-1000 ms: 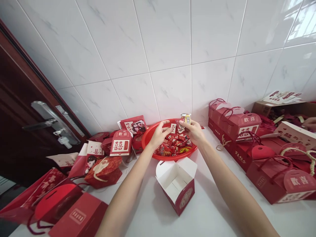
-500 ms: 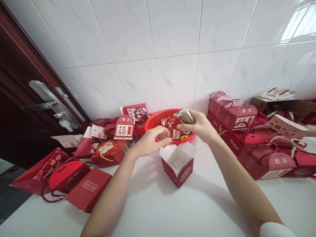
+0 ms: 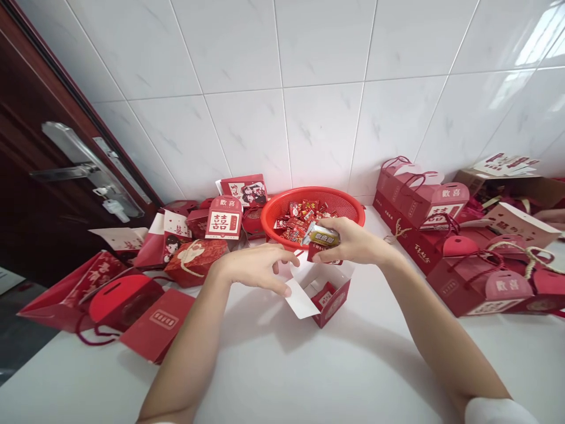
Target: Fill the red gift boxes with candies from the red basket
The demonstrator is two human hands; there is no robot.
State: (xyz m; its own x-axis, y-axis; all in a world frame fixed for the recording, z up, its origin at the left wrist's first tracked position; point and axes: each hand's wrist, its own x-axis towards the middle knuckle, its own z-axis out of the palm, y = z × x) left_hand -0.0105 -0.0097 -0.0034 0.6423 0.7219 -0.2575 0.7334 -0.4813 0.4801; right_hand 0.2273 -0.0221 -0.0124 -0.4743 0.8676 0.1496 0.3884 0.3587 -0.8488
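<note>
An open red box (image 3: 334,300) with white insides stands on the white table, its flaps spread. A small red packet (image 3: 325,294) lies inside it. My right hand (image 3: 348,240) grips a gold and silver wrapped packet (image 3: 324,237) together with a dark red one, just above the box's back edge. At the box's left side is my left hand (image 3: 260,268), fingers apart and empty, its thumb at the white flap (image 3: 302,299). Behind both hands sits a red plastic basket (image 3: 282,203) holding many wrapped sweets (image 3: 300,222).
Red gift boxes (image 3: 154,323) crowd the table's left side beside a dark door (image 3: 26,194). More handled boxes (image 3: 472,282) and an open carton (image 3: 521,185) stand at the right. Another person's hand (image 3: 551,217) shows at the right edge. A tiled wall rises behind.
My right hand has moved down from the basket toward the box with the packets. My left hand has come to the box's left flap, now folded outward. A red packet now lies inside the box.
</note>
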